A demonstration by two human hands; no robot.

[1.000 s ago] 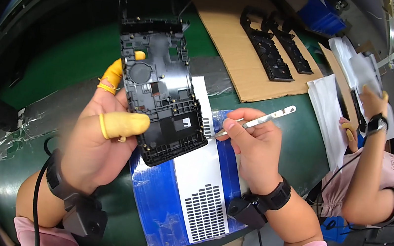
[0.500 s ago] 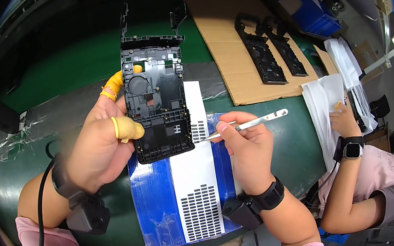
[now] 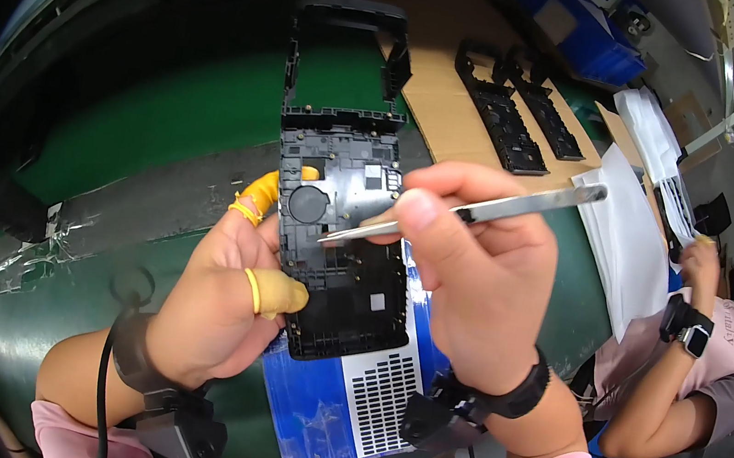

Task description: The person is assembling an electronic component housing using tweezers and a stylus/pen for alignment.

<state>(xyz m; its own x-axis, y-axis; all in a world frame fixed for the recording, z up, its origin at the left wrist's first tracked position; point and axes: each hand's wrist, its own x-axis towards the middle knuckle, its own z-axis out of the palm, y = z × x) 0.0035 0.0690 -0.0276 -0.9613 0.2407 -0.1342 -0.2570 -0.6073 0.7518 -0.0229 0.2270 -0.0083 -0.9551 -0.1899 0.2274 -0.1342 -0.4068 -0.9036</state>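
Observation:
My left hand [image 3: 214, 302], with yellow finger cots on the thumb and a finger, grips the left edge of a long black plastic housing [image 3: 342, 314]. An open frame forms the housing's far end; ribs, a round recess and small brass-coloured spots cover the nearer part. My right hand [image 3: 494, 287] pinches metal tweezers [image 3: 537, 203]. Their tips lie over the middle of the housing, just below the round recess; whether they touch it or hold anything is too small to tell. Under the housing is a white sheet of small black stickers [image 3: 380, 411] on a blue board [image 3: 305, 420].
Two similar black housings [image 3: 513, 137] rest on brown cardboard [image 3: 433, 117] at the far right. Beyond them is a blue bin [image 3: 587, 36]. White wrapping sheets [image 3: 619, 253] lie to the right, beside a co-worker's hand [image 3: 701, 264]. The table [image 3: 81, 284] is green.
My right hand has raised the tweezers from the sticker sheet to over the housing. The housing and my left hand have shifted right and nearer. The co-worker's hand has moved right.

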